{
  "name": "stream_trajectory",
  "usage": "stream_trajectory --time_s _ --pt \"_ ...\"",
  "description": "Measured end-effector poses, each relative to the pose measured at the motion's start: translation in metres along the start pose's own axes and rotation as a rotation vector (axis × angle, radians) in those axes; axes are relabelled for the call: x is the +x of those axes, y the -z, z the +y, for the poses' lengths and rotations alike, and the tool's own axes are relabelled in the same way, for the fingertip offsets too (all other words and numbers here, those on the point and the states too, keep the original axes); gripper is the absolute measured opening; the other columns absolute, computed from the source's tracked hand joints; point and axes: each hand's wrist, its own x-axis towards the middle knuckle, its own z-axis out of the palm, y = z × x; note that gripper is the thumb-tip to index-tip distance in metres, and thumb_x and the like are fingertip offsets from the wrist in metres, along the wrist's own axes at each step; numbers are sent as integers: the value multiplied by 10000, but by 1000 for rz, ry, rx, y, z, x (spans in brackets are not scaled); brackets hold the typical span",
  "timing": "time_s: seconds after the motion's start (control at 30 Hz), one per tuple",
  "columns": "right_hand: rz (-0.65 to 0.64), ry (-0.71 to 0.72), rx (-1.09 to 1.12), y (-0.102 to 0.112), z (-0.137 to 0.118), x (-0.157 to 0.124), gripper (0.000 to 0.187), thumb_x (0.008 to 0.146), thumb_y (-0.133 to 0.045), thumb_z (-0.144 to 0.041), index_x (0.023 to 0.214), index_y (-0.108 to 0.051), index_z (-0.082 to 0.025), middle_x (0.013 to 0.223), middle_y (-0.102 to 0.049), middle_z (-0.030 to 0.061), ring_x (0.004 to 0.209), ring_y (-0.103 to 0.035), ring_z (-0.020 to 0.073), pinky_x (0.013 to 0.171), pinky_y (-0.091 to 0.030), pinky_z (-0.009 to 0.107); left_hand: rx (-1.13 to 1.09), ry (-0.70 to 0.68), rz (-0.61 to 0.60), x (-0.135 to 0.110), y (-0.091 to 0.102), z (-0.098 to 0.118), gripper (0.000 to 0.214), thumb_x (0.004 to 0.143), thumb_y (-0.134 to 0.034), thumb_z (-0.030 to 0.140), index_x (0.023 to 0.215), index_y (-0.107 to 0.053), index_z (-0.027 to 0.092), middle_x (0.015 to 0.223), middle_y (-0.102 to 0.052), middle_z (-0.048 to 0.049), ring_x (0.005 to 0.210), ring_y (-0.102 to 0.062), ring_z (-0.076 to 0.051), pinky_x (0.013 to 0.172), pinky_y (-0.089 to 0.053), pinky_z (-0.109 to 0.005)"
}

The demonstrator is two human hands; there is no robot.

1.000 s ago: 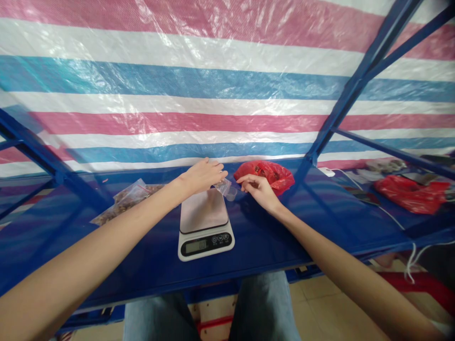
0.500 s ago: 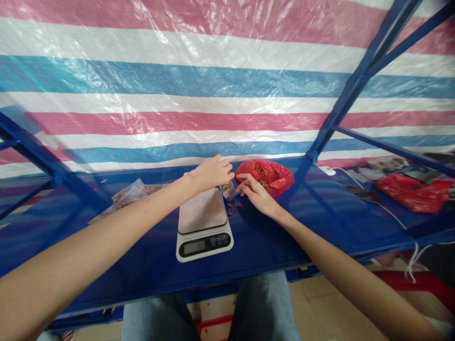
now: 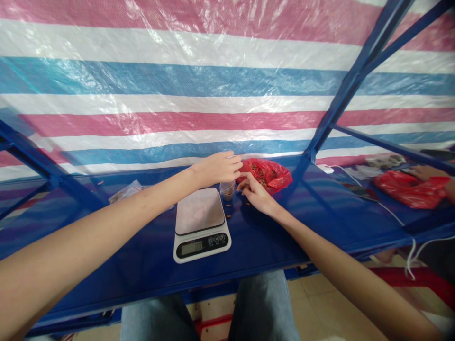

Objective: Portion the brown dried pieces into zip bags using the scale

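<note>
My left hand hovers over a small clear plastic cup, its fingers bent down together towards the red bag's left edge. What they pinch, if anything, is hidden. Some brown pieces show inside the cup. My right hand is just right of the cup, in front of the red plastic bag. Its thumb and fingers are curled together, and their contents cannot be made out. The bag lies open with brown seed-like pieces in it. A few loose brown pieces lie on the blue table.
A white digital kitchen scale stands left of the cup, its plate bare. Behind my left forearm lies a clear zip bag. On the right are a white cable, a phone-like dark slab and another red bag, beside another person's hand.
My left hand has shifted right, over the cup and closer to my right hand. More of the cup now shows. Another person's hand has appeared at the far right.
</note>
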Motion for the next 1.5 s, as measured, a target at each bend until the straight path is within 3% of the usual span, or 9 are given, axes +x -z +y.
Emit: stream_trajectory --time_s 0.43,0.57,0.63,0.73,0.9,1.03,1.23,1.37,1.5 --pt "125 -27 82 5 -2 5 369 905 -482 -208 1266 -561 -196 942 -696 37 877 -649 194 831 -520 348 -51 72 -24 -1 11 -8 220 992 -558 101 976 -757 193 1116 -747 -90 1082 -624 -211 868 -406 -347" --pt "111 114 -96 15 -1 3 321 895 -512 -135 1175 -652 -209 1029 -715 72 970 -675 215 941 -523 394 -168 358 -116 -37 8 -14 231 975 -539 107 1021 -754 178 1038 -758 -104 1050 -670 -236 894 -447 -353" --pt "-4 147 -189 27 -4 1 238 924 -570 -172 1119 -702 -209 1096 -721 93 982 -681 230 944 -526 406 -320 580 -173 -66 2 -11 322 1016 -450 181 1113 -756 165 1045 -771 -120 987 -703 -249 870 -483 -363" --pt "-227 95 -239 44 -10 -6 279 911 -725 -303 1175 -722 -215 1062 -720 83 890 -676 231 835 -543 376 -710 891 -86 -113 -6 6 430 981 -424 249 1299 -700 159 1104 -797 -101 943 -737 -244 868 -532 -355" --pt "-306 112 -330 48 -16 -19 345 820 -860 -328 1133 -735 -250 1036 -662 50 940 -656 236 839 -524 343 -1250 1314 17 -164 -8 46 514 959 -474 567 962 -761 140 832 -794 -97 634 -685 -206 597 -532 -293" --pt "-323 178 -383 35 -19 -22 72 905 -711 -158 934 -722 -223 934 -622 44 844 -634 206 769 -491 316 -1120 1488 165 -181 3 54 478 877 -634 620 946 -808 180 1052 -811 -93 916 -720 -238 778 -566 -302" --pt "-305 215 -501 30 -29 -23 239 1006 -510 -120 930 -711 -225 915 -636 65 801 -631 209 730 -470 324 -1020 1693 207 -205 -3 52 415 840 -731 500 1103 -776 182 1172 -812 -50 1062 -725 -251 977 -553 -360" --pt "-294 212 -463 36 -27 -24 237 985 -627 -203 1182 -736 -279 1083 -670 80 931 -683 239 805 -523 338 -742 1570 154 -227 -20 57 306 870 -667 494 996 -780 239 1108 -811 4 1135 -686 -244 1087 -504 -389" --pt "-268 168 -422 42 -17 -23 207 944 -712 -249 1145 -751 -278 1078 -670 70 977 -685 255 878 -533 364 -830 1582 113 -235 -18 57 289 819 -695 481 942 -782 234 1084 -816 -7 1133 -686 -247 1064 -507 -361"
